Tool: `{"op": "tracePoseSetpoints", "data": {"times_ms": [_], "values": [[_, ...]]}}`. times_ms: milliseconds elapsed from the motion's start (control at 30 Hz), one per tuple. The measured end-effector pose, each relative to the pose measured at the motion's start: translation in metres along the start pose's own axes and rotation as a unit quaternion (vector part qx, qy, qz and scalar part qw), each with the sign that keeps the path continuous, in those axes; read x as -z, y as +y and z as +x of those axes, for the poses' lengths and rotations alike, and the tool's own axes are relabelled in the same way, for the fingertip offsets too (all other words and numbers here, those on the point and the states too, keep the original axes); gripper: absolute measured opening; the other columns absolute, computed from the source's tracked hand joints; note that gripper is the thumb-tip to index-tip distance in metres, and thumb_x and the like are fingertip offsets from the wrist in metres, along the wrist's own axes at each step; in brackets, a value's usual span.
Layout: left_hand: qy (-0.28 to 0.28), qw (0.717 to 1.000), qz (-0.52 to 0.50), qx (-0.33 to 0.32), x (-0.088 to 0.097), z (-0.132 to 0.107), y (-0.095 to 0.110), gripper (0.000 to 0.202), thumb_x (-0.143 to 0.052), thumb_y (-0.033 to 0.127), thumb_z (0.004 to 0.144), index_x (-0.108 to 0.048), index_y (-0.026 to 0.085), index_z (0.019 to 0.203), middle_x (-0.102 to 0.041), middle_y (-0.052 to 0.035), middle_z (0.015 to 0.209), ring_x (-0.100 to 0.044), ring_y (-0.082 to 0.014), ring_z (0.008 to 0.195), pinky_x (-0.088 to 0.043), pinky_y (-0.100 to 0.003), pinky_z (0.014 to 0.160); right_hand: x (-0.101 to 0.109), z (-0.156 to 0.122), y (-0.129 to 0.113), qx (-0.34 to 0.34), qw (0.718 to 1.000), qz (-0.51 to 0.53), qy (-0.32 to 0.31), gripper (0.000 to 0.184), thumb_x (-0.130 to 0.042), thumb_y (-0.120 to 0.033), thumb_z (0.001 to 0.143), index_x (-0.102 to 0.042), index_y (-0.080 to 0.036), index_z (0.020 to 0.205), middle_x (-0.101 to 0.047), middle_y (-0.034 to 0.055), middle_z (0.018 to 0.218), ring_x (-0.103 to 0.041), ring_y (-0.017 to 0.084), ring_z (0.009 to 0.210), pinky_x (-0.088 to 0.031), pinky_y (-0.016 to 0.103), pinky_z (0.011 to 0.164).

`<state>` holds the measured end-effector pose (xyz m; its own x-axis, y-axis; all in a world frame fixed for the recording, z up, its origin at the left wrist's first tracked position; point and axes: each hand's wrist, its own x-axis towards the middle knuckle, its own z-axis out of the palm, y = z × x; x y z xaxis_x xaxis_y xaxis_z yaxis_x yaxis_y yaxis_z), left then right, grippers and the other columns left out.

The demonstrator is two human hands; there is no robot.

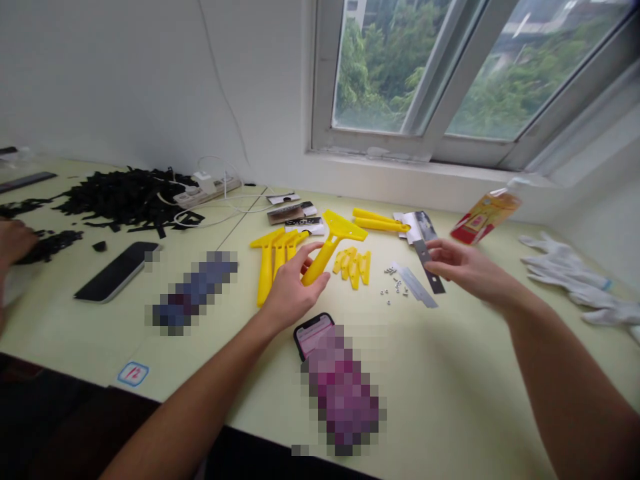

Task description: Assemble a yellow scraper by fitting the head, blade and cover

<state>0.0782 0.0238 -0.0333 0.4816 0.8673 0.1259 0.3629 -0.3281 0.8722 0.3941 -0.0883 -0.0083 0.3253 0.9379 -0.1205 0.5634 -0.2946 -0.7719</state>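
A yellow plastic scraper with a wide flat head (336, 240) is pinched by its handle in the left hand (293, 287). At its three o'clock, the right hand (463, 270) is held loosely spread over thin grey metal blade strips (417, 287), near small silver screws (393, 283).

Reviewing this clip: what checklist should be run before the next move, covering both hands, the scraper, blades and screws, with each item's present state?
1. Left hand grips the yellow scraper by its handle: ok.
2. Right hand is open and holds nothing: ok.
3. Metal blades lie flat by the right hand's fingertips: ok.
4. Blade fitted in the scraper's head: cannot tell.
5. Screws are in view beside the blades: ok.
6. Table beside the left wrist is free: not ok, a phone lies there.
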Motion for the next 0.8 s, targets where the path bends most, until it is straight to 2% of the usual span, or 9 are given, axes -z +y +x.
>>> {"op": "tracePoseSetpoints", "data": {"times_ms": [67, 167, 267, 367, 433, 533, 600, 700, 800], "values": [[0.007, 0.997, 0.073, -0.032, -0.003, -0.003, 0.001, 0.046, -0.06, 0.04, 0.085, -0.047, 0.052, 0.128, -0.061, 0.0082, 0.098, -0.058, -0.0037, 0.09, -0.051, -0.023, 0.091, -0.001, -0.002, -0.018, 0.076, 0.997, 0.013, 0.003, 0.059, -0.068, -0.056, 0.074, -0.058, -0.013, 0.114, -0.063, 0.0082, 0.096, -0.06, 0.012, 0.08, -0.05, 0.023, 0.067], [-0.018, 0.984, 0.162, -0.076, -0.008, -0.006, -0.002, 0.048, -0.052, 0.041, 0.09, -0.038, 0.054, 0.134, -0.06, 0.0084, 0.123, -0.059, -0.0088, 0.112, -0.053, -0.037, 0.108, -0.006, -0.01, -0.047, 0.135, 0.99, -0.032, 0.038, 0.05, -0.064, -0.059, 0.08, -0.065, -0.016, 0.105, -0.065, 0.0062, 0.09, -0.062, 0.011, 0.077, -0.048, 0.022, 0.064], [-0.036, 0.962, 0.246, -0.11, -0.011, -0.007, -0.007, 0.048, -0.044, 0.044, 0.092, -0.031, 0.053, 0.138, -0.059, 0.0071, 0.125, -0.059, -0.0109, 0.115, -0.058, -0.041, 0.105, -0.009, -0.018, -0.065, 0.19, 0.976, -0.085, 0.065, 0.038, -0.061, -0.054, 0.085, -0.07, -0.019, 0.097, -0.065, 0.0019, 0.087, -0.059, 0.006, 0.072, -0.045, 0.019, 0.062], [-0.017, 0.93, 0.331, -0.162, -0.013, -0.009, -0.011, 0.048, -0.043, 0.042, 0.093, -0.031, 0.048, 0.139, -0.062, 0.0061, 0.111, -0.062, -0.0091, 0.105, -0.063, -0.034, 0.093, -0.007, -0.022, -0.069, 0.234, 0.958, -0.125, 0.109, 0.029, -0.061, -0.048, 0.087, -0.071, -0.021, 0.091, -0.064, -0.0009, 0.083, -0.055, 0.002, 0.067, -0.04, 0.018, 0.059], [0.001, 0.905, 0.374, -0.201, -0.015, -0.01, -0.011, 0.048, -0.046, 0.04, 0.093, -0.033, 0.044, 0.139, -0.063, 0.0063, 0.105, -0.063, -0.0069, 0.096, -0.062, -0.027, 0.083, -0.006, -0.023, -0.068, 0.244, 0.961, -0.076, 0.11, 0.029, -0.064, -0.046, 0.086, -0.068, -0.019, 0.095, -0.065, -0.0003, 0.085, -0.059, 0.004, 0.07, -0.045, 0.017, 0.062], [0.026, 0.87, 0.424, -0.251, -0.019, -0.013, -0.01, 0.05, -0.052, 0.038, 0.091, -0.037, 0.039, 0.138, -0.063, 0.0067, 0.098, -0.063, -0.0046, 0.087, -0.059, -0.02, 0.071, -0.008, -0.024, -0.069, 0.243, 0.965, 0.071, 0.071, 0.032, -0.069, -0.039, 0.083, -0.059, -0.015, 0.101, -0.065, 0.0023, 0.089, -0.066, 0.009, 0.081, -0.056, 0.018, 0.072], [0.042, 0.849, 0.449, -0.275, -0.021, -0.015, -0.009, 0.05, -0.055, 0.036, 0.09, -0.041, 0.037, 0.138, -0.062, 0.0068, 0.094, -0.062, -0.0038, 0.082, -0.056, -0.018, 0.067, -0.012, -0.023, -0.072, 0.251, 0.957, 0.119, 0.081, 0.029, -0.07, -0.033, 0.082, -0.057, -0.013, 0.097, -0.065, 0.0035, 0.088, -0.066, 0.008, 0.082, -0.056, 0.015, 0.074], [0.066, 0.834, 0.462, -0.295, -0.023, -0.016, -0.008, 0.052, -0.059, 0.034, 0.088, -0.043, 0.036, 0.137, -0.061, 0.007, 0.091, -0.061, -0.0028, 0.08, -0.054, -0.017, 0.067, -0.023, -0.015, -0.075, 0.245, 0.95, 0.162, 0.109, 0.026, -0.071, -0.029, 0.08, -0.056, -0.01, 0.092, -0.065, 0.005, 0.088, -0.065, 0.006, 0.079, -0.053, 0.011, 0.069], [0.083, 0.832, 0.466, -0.291, -0.023, -0.016, -0.008, 0.053, -0.06, 0.035, 0.088, -0.042, 0.036, 0.138, -0.061, 0.0077, 0.091, -0.061, -0.0021, 0.081, -0.054, -0.017, 0.068, -0.037, 0.0, -0.068, 0.2, 0.938, 0.26, 0.107, 0.034, -0.074, -0.031, 0.076, -0.052, -0.01, 0.09, -0.064, 0.0046, 0.084, -0.063, 0.007, 0.072, -0.051, 0.014, 0.064]]}}
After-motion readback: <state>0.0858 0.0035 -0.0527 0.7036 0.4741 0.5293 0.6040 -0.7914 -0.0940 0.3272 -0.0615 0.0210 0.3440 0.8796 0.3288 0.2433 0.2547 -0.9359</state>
